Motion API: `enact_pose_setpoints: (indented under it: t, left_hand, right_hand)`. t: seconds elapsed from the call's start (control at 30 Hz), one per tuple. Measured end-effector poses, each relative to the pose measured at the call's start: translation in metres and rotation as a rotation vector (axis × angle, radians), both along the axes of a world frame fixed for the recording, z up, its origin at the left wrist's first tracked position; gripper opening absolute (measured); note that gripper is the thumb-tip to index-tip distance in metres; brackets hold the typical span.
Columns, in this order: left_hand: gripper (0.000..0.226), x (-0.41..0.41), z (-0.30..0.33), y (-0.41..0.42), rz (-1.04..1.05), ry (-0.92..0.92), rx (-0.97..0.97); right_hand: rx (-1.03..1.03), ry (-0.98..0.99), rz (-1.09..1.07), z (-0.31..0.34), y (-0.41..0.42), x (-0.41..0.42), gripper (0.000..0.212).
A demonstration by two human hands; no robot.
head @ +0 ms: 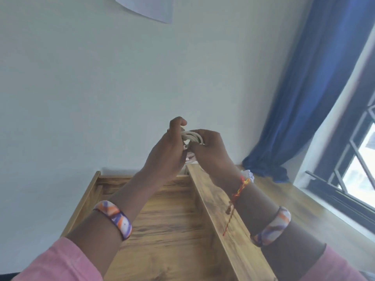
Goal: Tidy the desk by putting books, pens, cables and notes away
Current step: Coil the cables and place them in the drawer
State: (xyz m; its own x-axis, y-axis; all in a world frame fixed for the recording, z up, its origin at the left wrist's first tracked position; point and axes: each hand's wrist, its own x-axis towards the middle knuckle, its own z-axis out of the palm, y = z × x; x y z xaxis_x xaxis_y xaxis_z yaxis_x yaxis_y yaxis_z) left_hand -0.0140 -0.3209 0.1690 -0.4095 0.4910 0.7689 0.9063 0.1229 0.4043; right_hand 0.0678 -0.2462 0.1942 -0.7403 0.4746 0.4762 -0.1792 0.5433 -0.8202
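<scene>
Between both hands, coiled white cable [191, 136]

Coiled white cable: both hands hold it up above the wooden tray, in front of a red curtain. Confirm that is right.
Not quite. The curtain is blue, not red, as the head view shows. The rest stands: left hand and right hand hold the coiled white cable above the wooden tray.

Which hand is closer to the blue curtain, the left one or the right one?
Right. The right hand holds the coiled white cable on the side toward the blue curtain. The left hand grips the same coil from the far side, farther from the curtain.
</scene>
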Motion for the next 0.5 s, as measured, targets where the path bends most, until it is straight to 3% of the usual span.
enact_pose_setpoints:
  t: [0.2,0.37,0.5]
  left_hand:
    - [0.020,0.005,0.026,0.002,-0.372,-0.311,-0.178]
    - [0.014,0.022,0.037,0.005,-0.491,-0.467,-0.205]
    - [0.014,0.024,0.029,0.007,-0.792,-0.863,-0.031]
  right_hand:
    - [-0.581,-0.023,0.216,0.017,0.035,0.033,0.024]
    - [-0.777,0.018,0.275,0.027,0.050,0.045,0.033]
    - [-0.821,-0.008,0.339,0.030,0.052,0.047,0.030]
